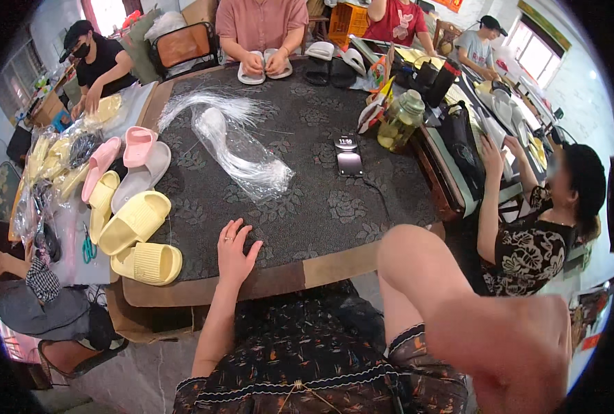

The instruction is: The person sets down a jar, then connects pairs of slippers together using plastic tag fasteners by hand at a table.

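My left hand [236,252] lies on the dark floral table mat near the front edge, palm down with its fingers apart and nothing in them. A ring shows on one finger. My right arm is bent up close to the camera, and the right hand [524,345] is a large blur at the lower right, its fingers not readable. Left of my left hand, a yellow ribbed slipper [148,263] and another yellow slipper [134,222] lie by the table's edge. Beyond the hand is a bundle of thin white plastic strands [231,148], partly in a clear bag.
Pink slippers [140,146] and a grey slipper [143,178] lie at the left. A phone [349,155] with a cable sits right of centre, near a lidded glass jar [401,121]. Across the table, a person's hands [265,64] hold white slippers. Other people work at both sides.
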### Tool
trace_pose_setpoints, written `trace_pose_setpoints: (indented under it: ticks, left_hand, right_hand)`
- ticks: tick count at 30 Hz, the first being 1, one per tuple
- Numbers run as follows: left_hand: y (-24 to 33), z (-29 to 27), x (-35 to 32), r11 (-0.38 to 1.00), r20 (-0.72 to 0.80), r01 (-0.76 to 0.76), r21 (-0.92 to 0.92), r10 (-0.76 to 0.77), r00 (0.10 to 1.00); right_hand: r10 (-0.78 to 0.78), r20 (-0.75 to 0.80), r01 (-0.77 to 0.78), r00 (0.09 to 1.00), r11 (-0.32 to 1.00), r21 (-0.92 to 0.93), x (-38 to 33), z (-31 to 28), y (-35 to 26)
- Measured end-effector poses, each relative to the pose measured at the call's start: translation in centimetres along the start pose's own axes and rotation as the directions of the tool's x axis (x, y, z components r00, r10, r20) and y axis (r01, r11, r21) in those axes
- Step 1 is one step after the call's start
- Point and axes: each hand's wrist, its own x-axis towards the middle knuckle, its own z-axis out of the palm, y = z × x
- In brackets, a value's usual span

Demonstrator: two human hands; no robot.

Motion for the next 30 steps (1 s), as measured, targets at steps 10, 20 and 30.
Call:
trace_pose_setpoints:
  ticks: [10,20,30]
  left_hand:
    - [-0.3,0.1,-0.4,1.0,-0.031,-0.023,0.0,0.023,0.999]
    - [0.0,0.2,-0.4,0.999,-0.024,-0.035,0.008,0.035,0.999]
    - [-0.4,0.5,-0.4,0.999,-0.037,-0.047,0.012,0.048,0.998]
  right_hand:
    - [0.001,0.045,-0.012,0.999,0.971,0.24,1.0,3.8,1.2]
    - [-0.031,0.12,-0.032,0.992,0.869,0.494,2.9,6.2,0.4]
    - [-0.064,0.167,-0.078,0.984,0.689,0.721,4.2,8.2,-0.1]
